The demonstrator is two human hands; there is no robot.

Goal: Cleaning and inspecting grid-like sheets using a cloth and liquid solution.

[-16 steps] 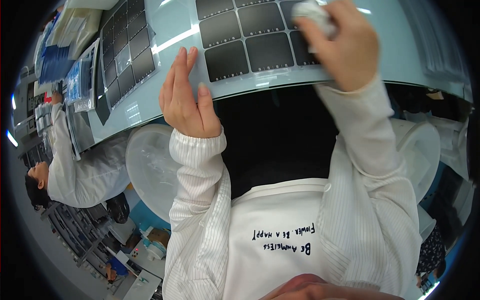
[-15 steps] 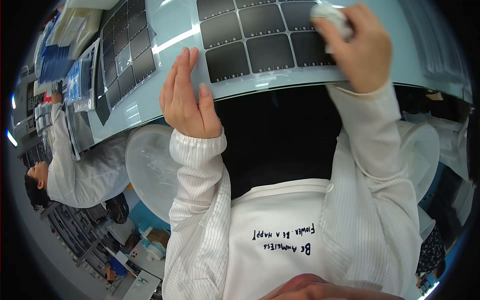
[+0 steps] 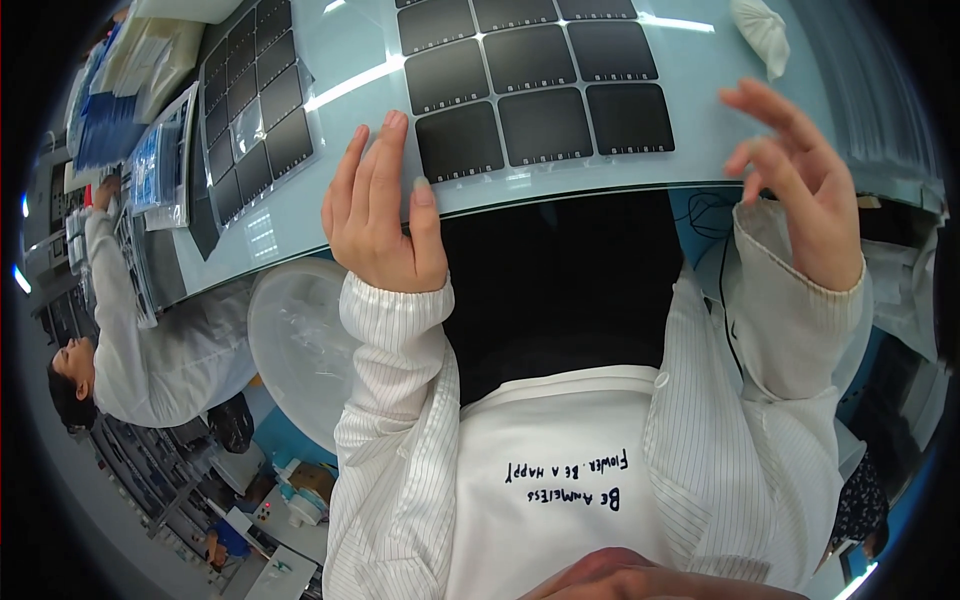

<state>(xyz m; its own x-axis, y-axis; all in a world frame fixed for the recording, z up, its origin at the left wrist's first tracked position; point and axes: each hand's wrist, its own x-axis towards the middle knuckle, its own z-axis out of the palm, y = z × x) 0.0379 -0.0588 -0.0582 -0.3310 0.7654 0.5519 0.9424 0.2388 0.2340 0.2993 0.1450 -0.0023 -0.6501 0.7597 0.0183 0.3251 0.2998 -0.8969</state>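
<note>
Moved: right hand (image 3: 800, 190) has been lifted off white crumpled wiping cloth (image 3: 760, 32), fingers spread, nothing held | left hand (image 3: 380, 205) flat and open beside sheet of 9 dark square panels (image 3: 530, 85) | Tip: panels should be wiped softly, edges untouched

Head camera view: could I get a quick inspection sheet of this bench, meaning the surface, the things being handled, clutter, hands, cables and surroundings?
Surface: pale blue table, glossy, with light streaks.
Job's things: grid of dark square panels lying flat near the table edge; white cloth wad lying beyond them, apart from both hands.
Clutter: second sheet of dark squares to the left; blue packets past it.
Hands: left hand open, fingers at the table edge beside the grid; right hand open, empty, raised.
Cables: a dark cord under the table edge.
Surroundings: a co-worker's white sleeve on the left.
</note>
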